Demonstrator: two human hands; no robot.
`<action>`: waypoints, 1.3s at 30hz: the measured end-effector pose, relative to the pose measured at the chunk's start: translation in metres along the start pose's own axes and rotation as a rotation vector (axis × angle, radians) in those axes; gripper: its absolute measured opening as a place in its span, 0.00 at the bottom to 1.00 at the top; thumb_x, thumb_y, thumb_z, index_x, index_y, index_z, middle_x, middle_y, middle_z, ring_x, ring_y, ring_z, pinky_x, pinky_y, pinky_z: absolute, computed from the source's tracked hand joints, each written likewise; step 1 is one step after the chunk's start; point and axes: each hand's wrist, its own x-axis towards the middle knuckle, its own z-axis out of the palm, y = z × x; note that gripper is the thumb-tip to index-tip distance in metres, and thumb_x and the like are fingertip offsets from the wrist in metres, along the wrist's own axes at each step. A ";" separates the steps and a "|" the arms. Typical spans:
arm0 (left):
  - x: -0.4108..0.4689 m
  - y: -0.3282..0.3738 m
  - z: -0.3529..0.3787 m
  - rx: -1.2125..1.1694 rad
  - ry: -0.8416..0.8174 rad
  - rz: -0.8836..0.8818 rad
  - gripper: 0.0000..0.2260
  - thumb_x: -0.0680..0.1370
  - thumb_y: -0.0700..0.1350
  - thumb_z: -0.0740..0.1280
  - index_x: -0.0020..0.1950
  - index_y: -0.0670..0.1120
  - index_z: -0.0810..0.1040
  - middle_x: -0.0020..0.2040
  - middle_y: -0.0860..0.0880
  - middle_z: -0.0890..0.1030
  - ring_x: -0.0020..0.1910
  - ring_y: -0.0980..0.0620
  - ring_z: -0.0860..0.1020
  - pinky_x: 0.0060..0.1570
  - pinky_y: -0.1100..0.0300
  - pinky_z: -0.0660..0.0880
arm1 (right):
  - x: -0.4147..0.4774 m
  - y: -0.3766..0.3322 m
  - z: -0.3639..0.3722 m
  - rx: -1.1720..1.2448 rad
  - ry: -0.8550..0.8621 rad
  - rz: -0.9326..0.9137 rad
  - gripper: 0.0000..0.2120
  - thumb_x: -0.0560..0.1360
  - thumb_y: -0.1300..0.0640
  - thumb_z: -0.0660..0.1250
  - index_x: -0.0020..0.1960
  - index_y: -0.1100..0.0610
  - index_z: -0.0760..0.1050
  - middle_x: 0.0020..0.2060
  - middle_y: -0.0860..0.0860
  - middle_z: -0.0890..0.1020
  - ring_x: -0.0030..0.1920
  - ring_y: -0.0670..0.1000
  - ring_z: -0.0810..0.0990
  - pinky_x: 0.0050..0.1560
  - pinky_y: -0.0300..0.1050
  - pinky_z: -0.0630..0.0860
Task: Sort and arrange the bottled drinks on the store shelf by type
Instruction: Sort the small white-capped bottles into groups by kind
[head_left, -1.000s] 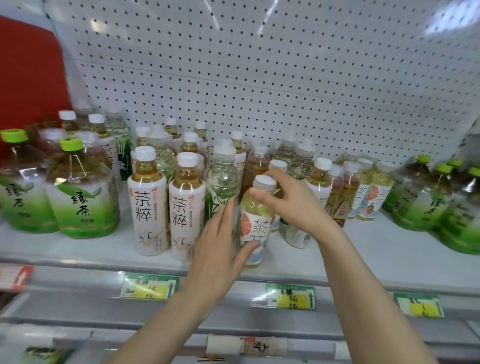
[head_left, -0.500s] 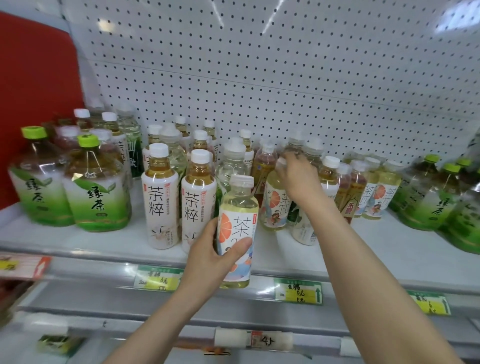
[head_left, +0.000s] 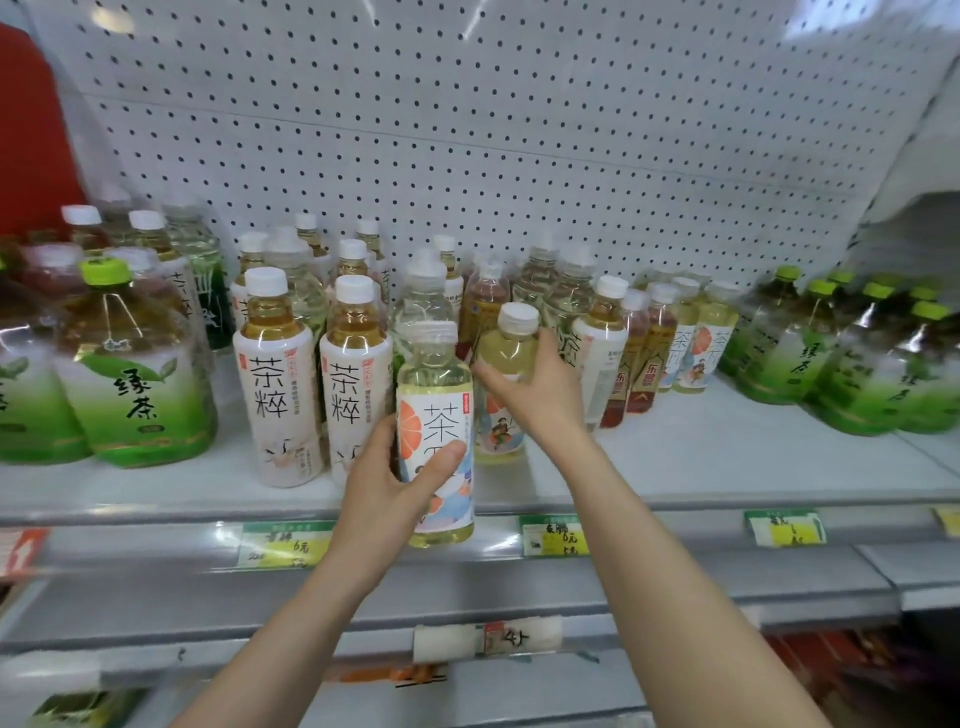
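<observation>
My left hand (head_left: 387, 493) grips a pale yellow tea bottle with an orange-slice label (head_left: 435, 415), held in front of the shelf edge. My right hand (head_left: 535, 389) is wrapped round a second pale yellow bottle with a white cap (head_left: 506, 353), standing just behind and to the right on the white shelf (head_left: 727, 457). Two white-labelled amber tea bottles (head_left: 311, 384) stand to the left of the held bottle. More small tea bottles crowd the back of the shelf.
Large green-tea bottles with green caps stand at the far left (head_left: 132, 374) and far right (head_left: 852, 358). Matching orange-slice bottles (head_left: 706, 343) stand right of centre. Bare shelf lies in front of them. Price tags (head_left: 283, 543) line the shelf edge. A white pegboard (head_left: 519, 130) backs everything.
My left hand took the orange-slice bottle and pulled it forward off the shelf. My right hand let go of it, reached back, and now draws a second bottle forward.
</observation>
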 end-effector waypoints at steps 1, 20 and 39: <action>0.000 0.002 0.001 -0.020 0.001 -0.004 0.21 0.66 0.60 0.75 0.57 0.63 0.74 0.54 0.56 0.83 0.52 0.57 0.82 0.45 0.59 0.80 | -0.003 0.001 -0.003 0.004 0.040 -0.021 0.29 0.71 0.43 0.74 0.66 0.52 0.68 0.54 0.45 0.80 0.51 0.45 0.79 0.51 0.43 0.76; 0.029 0.013 0.157 -0.091 -0.012 0.026 0.21 0.67 0.56 0.77 0.57 0.57 0.76 0.50 0.58 0.85 0.48 0.54 0.84 0.44 0.58 0.81 | 0.044 0.156 -0.205 -0.206 0.299 0.074 0.31 0.70 0.44 0.73 0.69 0.46 0.64 0.44 0.45 0.79 0.48 0.54 0.82 0.51 0.54 0.79; 0.042 -0.001 0.256 0.073 0.140 0.028 0.21 0.67 0.54 0.75 0.58 0.58 0.76 0.49 0.61 0.84 0.48 0.58 0.83 0.42 0.60 0.81 | 0.132 0.207 -0.178 -0.365 0.179 -0.110 0.40 0.74 0.31 0.57 0.72 0.60 0.60 0.66 0.59 0.69 0.65 0.61 0.69 0.59 0.55 0.69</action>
